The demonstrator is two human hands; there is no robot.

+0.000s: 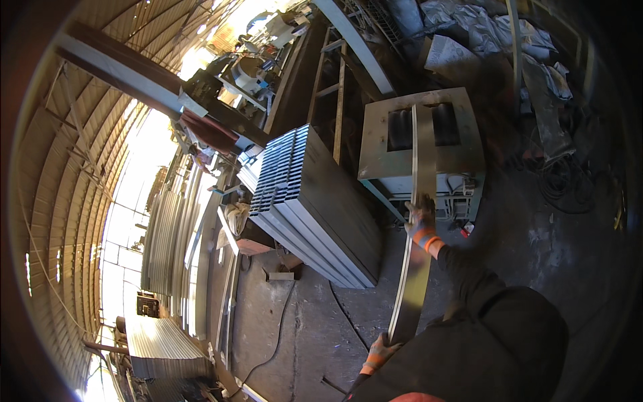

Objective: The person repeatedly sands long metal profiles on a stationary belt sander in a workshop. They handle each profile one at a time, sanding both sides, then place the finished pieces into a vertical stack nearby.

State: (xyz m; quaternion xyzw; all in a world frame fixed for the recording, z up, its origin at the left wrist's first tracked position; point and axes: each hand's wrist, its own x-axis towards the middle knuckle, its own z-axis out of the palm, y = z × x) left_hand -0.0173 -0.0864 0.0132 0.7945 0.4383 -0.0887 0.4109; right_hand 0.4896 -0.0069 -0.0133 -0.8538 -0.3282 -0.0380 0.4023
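Note:
A long, narrow sheet-metal strip [413, 271] with a folded, pale edge slopes away from me. Its far end lies across the top of a grey metal machine cabinet [459, 144]. Near the cabinet's front edge, my right hand [421, 220], in a grey and orange glove, is closed on the strip. My left hand [382, 350], gloved alike, grips the near end at its left corner. Part of that hand's fingers is hidden by the metal.
Left of the strip stands a tall stack of folded metal panels [321, 208]. Black cables [276, 328] run over the concrete floor. Long metal profiles [175, 234] lean at the left, with corrugated sheets [164, 342] below them. Crumpled foil-like sheeting [479, 27] lies back right.

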